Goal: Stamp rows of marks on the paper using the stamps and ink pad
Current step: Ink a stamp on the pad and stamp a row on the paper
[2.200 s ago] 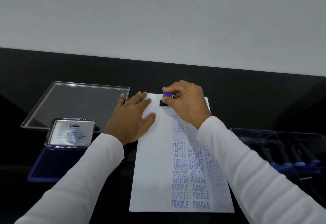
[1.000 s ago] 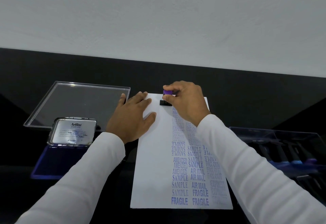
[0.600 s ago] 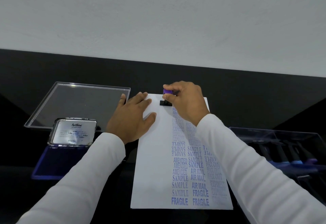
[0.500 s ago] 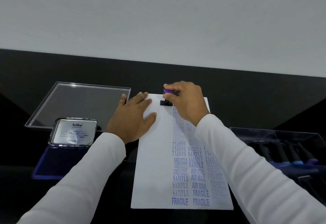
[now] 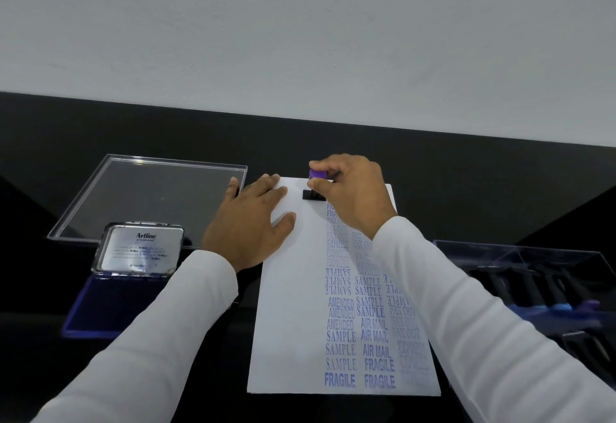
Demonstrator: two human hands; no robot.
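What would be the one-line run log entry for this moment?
right hand: pinches stamp on paper top | left hand: flat on paper | ink pad: open

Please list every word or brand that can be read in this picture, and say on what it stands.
"Artline": ink pad lid; the small print below it is too blurred to read.
"FRAGILE", "SAMPLE", "AIR MAIL", "AMENDED": stamped in blue on the paper; some "SAMPLE" marks are upside down.
"EXPRESS", "FAX OUT": faint marks, read with less certainty.
Right column: mostly too blurred to read.
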